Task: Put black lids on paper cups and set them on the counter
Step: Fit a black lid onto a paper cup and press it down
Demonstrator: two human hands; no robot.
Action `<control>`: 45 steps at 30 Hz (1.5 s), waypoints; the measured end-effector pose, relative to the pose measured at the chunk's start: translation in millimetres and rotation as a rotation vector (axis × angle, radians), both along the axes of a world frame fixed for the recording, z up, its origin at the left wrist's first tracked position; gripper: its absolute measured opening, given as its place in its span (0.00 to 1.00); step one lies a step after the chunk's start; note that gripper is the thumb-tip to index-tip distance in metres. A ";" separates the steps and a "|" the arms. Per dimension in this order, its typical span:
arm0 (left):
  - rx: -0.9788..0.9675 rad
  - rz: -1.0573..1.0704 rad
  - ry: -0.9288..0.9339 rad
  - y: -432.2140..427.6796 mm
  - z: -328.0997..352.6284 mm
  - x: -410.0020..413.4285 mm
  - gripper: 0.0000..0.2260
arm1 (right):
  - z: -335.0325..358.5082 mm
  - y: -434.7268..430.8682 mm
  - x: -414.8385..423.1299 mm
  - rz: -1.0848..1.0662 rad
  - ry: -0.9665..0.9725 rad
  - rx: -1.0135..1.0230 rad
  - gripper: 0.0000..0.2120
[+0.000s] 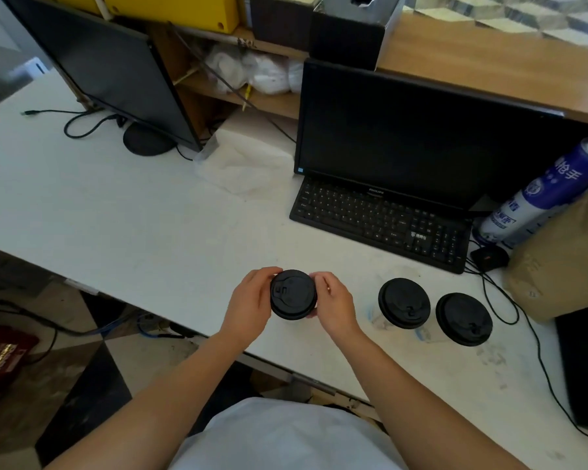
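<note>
While you press the lid (293, 294) down, remember what is under it: a thin paper cup, almost wholly hidden from this angle, likely empty and so very light, with walls that will buckle if you squeeze hard. The lid itself is stiff black plastic, smooth enough to slide under your fingertips. Your left hand (252, 305) and right hand (333, 305) are closed on it from opposite sides, fingers curled over the rim, so the grip is clamped on the lid's edge; whether the rim has snapped all the way round cannot be told. It looks best to work round that edge with your thumbs and take the cup high, just under the rim, where the paper is stiffest.

You hold it over the counter (150, 232), close to its near edge. Right of it stand two capped cups (404, 303) and (464, 318), just beside each other and apart from yours. Beyond those lies the keyboard (381, 220), with the monitor (421, 137) behind it. Set this one down left of the capped pair, where the counter is bare; a light cup tips easily, so lower it flat.
</note>
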State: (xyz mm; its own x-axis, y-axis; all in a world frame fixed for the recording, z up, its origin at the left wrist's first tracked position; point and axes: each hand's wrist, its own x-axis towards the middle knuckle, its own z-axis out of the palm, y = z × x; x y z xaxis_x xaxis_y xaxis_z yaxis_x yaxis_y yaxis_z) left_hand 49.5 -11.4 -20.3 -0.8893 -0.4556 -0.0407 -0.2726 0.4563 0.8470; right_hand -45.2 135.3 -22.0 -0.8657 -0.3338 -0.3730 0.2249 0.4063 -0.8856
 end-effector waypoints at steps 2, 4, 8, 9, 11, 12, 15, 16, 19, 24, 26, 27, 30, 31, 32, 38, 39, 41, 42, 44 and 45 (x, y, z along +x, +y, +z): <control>0.220 0.196 0.012 15.3 2.0 2.9 0.13 | -2.3 0.2 6.4 -0.153 -0.162 -0.125 0.12; 0.349 0.339 0.017 29.3 3.8 4.6 0.10 | -1.3 1.1 15.2 -0.232 -0.264 -0.258 0.11; 0.501 0.515 -0.026 43.6 7.6 2.5 0.07 | -0.5 3.4 25.2 -0.204 -0.332 -0.285 0.13; 0.511 0.529 -0.035 43.5 7.6 1.7 0.09 | -0.3 3.2 25.7 -0.183 -0.344 -0.265 0.14; 0.540 0.519 -0.052 41.7 7.7 0.6 0.12 | -1.2 3.4 24.8 -0.153 -0.350 -0.238 0.15; 0.564 0.501 -0.069 40.0 7.7 0.1 0.12 | -1.4 3.4 23.8 -0.143 -0.345 -0.230 0.16; 0.630 0.444 -0.134 32.0 6.7 0.7 0.13 | 2.1 2.4 20.2 -0.120 -0.320 -0.207 0.17; 0.627 0.422 -0.151 29.1 6.2 2.1 0.14 | 2.2 2.1 18.6 -0.100 -0.297 -0.188 0.17; 0.474 0.331 -0.184 22.3 5.0 8.6 0.13 | 1.9 2.0 14.1 0.006 -0.148 -0.066 0.16; 0.178 0.235 -0.147 19.1 6.5 11.6 0.08 | -4.0 9.5 14.4 0.120 0.160 0.127 0.18; -0.157 0.142 -0.146 15.2 5.8 12.2 0.09 | -3.3 11.7 13.8 0.202 0.305 0.227 0.20; -0.310 0.084 -0.146 11.5 3.0 12.4 0.10 | -1.1 12.1 13.5 0.260 0.372 0.277 0.20; -0.379 0.011 -0.104 4.4 2.9 9.7 0.09 | 0.4 9.7 11.2 0.306 0.417 0.245 0.17; -0.191 0.076 -0.084 4.2 6.1 6.4 0.09 | 0.4 8.0 11.0 0.231 0.334 0.168 0.15; 0.058 0.171 -0.088 4.4 9.6 2.2 0.09 | 1.1 4.6 10.5 0.108 0.176 0.067 0.13; 0.916 0.409 -0.236 11.4 16.8 -9.1 0.15 | -4.9 -6.7 18.7 -0.190 -0.461 -0.266 0.18; 0.993 0.419 -0.250 11.8 15.6 -9.0 0.17 | -7.0 -6.3 20.8 -0.190 -0.471 -0.282 0.19; 1.081 0.420 -0.284 11.9 12.3 -7.2 0.21 | -11.5 -5.6 23.4 -0.182 -0.481 -0.293 0.22; 1.087 0.404 -0.296 12.4 10.3 -6.1 0.22 | -11.1 -5.7 23.4 -0.169 -0.478 -0.286 0.23; 1.059 0.389 -0.309 12.4 7.7 -3.4 0.23 | -7.9 -5.5 20.1 -0.120 -0.432 -0.245 0.22; 1.018 0.389 -0.314 11.4 7.9 -2.0 0.23 | -5.0 -4.6 16.8 -0.083 -0.407 -0.213 0.21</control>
State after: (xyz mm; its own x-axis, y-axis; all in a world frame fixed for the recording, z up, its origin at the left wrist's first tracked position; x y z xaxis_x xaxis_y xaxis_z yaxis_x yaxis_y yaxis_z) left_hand 47.5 -0.1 -12.4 -0.5798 -0.3263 -0.7465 -0.5113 -0.5677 0.6452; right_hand -28.4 130.8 -27.0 -0.6904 -0.3759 -0.6181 0.5952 0.1906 -0.7807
